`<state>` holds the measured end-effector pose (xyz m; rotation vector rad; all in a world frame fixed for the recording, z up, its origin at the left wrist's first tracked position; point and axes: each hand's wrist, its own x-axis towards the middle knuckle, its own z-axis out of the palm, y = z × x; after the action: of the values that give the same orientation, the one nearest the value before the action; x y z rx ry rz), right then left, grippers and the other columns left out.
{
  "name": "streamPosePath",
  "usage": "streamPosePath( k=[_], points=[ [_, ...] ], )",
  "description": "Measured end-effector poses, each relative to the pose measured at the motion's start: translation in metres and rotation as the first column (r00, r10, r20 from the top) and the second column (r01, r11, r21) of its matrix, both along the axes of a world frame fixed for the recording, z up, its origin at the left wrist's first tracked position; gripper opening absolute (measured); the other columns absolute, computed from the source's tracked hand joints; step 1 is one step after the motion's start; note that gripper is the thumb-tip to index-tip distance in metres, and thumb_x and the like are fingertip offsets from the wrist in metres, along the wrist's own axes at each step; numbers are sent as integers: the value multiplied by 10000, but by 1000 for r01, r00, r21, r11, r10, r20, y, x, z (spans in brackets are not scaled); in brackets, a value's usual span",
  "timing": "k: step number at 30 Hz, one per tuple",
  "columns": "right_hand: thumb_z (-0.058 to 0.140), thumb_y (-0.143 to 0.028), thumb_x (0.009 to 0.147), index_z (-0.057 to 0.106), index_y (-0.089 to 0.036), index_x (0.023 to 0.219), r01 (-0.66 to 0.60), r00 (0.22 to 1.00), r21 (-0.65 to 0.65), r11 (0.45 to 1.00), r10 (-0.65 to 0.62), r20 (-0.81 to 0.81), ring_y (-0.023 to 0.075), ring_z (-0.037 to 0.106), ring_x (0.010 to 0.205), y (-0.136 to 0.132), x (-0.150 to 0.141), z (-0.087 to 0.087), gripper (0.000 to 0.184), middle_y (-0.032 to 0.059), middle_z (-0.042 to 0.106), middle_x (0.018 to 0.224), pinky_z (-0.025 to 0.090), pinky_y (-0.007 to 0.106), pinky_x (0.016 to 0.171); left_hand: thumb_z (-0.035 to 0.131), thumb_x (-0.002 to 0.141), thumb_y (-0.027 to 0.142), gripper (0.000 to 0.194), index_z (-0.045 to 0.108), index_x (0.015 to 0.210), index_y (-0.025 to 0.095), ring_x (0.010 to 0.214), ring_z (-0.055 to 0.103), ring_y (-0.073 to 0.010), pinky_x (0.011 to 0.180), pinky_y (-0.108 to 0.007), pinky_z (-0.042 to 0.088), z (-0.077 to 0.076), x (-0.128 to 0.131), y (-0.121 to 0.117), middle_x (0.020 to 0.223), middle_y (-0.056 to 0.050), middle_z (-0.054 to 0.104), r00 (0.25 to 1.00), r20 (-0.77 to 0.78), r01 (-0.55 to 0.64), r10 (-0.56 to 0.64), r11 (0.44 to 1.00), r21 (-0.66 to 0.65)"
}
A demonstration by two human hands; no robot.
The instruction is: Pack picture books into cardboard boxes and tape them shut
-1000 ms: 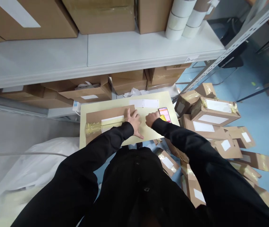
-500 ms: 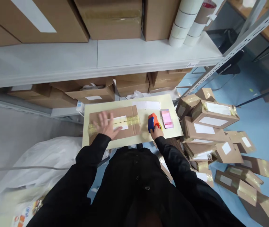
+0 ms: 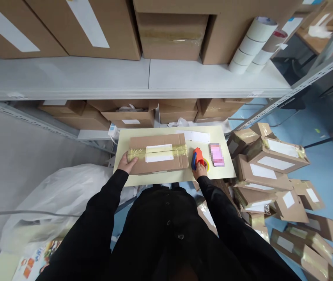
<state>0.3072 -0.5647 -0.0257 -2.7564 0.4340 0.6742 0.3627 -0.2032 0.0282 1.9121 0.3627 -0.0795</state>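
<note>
A closed cardboard box (image 3: 137, 166) lies on the pale yellow table (image 3: 222, 134), yellowish tape over both ends of its top and a white label (image 3: 159, 157) across the middle seam. My left hand (image 3: 127, 162) grips the box's left end, thumb on the top face, the other fingers mostly hidden by the side. Wrapped round the handle of a red and blue tape dispenser (image 3: 197, 155) is my right hand (image 3: 201, 171), at the right of the box. Right of the dispenser lies a phone (image 3: 217, 155) with a pink, blurred screen.
White paper slips (image 3: 197, 136) lie along the table's back edge. Behind runs a grey shelf (image 3: 96, 78) with large boxes and stacked tape rolls (image 3: 250, 47). Several taped boxes (image 3: 268, 169) are piled on the floor at right; a white plastic bag (image 3: 64, 187) sits at left.
My right hand has taken hold of the tape dispenser. My left hand has gone from the box's top to its left end. The box's right end is now uncovered and shows tape.
</note>
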Motion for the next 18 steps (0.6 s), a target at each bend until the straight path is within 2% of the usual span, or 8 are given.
streamPosePath(
  k=[2, 3, 5, 7, 10, 13, 15, 18],
  points=[
    [548, -236, 793, 382, -72, 1348, 4, 993, 9, 1000, -5, 119, 316, 362, 1310, 1, -8, 3, 602, 218, 437, 1370, 156, 490, 1109, 673, 657, 441, 578, 553, 1137, 143, 1078, 592, -237, 996, -377, 431, -4, 2, 4, 1083, -90, 654, 1000, -2, 10, -10, 995, -97],
    [572, -259, 779, 350, -74, 1373, -1, 980, 35, 999, -6, 197, 320, 318, 1337, 2, -12, 6, 661, 219, 395, 1404, 149, 499, 1115, 684, 640, 465, 588, 566, 1119, 145, 1079, 592, -243, 998, -380, 430, -6, 2, 5, 1072, -87, 659, 1000, -6, 15, -16, 990, -141],
    [628, -326, 746, 263, -77, 1424, -43, 940, 146, 988, -10, 341, 323, 260, 1368, 4, -19, 12, 810, 221, 327, 1450, 195, 495, 1111, 703, 608, 513, 629, 583, 1105, 145, 1067, 600, -257, 987, -387, 440, -7, 1, 6, 1047, -85, 673, 999, -33, 18, -26, 975, -222],
    [683, -404, 699, 166, -103, 1464, -117, 913, 299, 947, -16, 408, 325, 247, 1379, 6, -22, 21, 971, 213, 269, 1484, 250, 492, 1097, 708, 594, 556, 669, 591, 1105, 140, 1035, 617, -268, 956, -390, 464, -8, -2, 7, 1004, -88, 688, 995, -90, 9, -36, 957, -290],
    [739, -468, 630, 88, -149, 1489, -190, 917, 497, 847, -28, 398, 329, 328, 1346, 13, -18, 35, 1124, 201, 239, 1502, 308, 487, 1076, 689, 599, 614, 706, 591, 1107, 135, 977, 644, -277, 871, -378, 511, -9, -8, 10, 934, -96, 704, 981, -188, -23, -46, 937, -349],
    [757, -471, 609, 82, -161, 1494, -169, 945, 613, 772, -50, 323, 317, 410, 1297, 21, -12, 47, 1155, 194, 275, 1491, 362, 455, 1052, 657, 588, 674, 762, 574, 1134, 149, 962, 651, -278, 774, -357, 541, -11, -14, 17, 952, -97, 702, 968, -236, -9, -88, 924, -382],
    [742, -461, 631, 70, -166, 1495, -117, 962, 660, 742, -80, 260, 313, 453, 1264, 26, -9, 52, 1135, 184, 327, 1470, 408, 446, 1015, 648, 575, 692, 796, 549, 1177, 180, 970, 650, -265, 728, -332, 546, -14, -18, 21, 1013, -89, 689, 962, -244, 20, -124, 920, -392],
    [718, -425, 666, 53, -153, 1496, -34, 970, 678, 734, -139, 199, 311, 515, 1196, 33, -6, 54, 1098, 179, 419, 1412, 476, 433, 939, 645, 585, 681, 812, 519, 1229, 202, 988, 642, -252, 708, -312, 545, -19, -19, 26, 1082, -90, 667, 959, -242, 40, -149, 914, -404]
  ],
)
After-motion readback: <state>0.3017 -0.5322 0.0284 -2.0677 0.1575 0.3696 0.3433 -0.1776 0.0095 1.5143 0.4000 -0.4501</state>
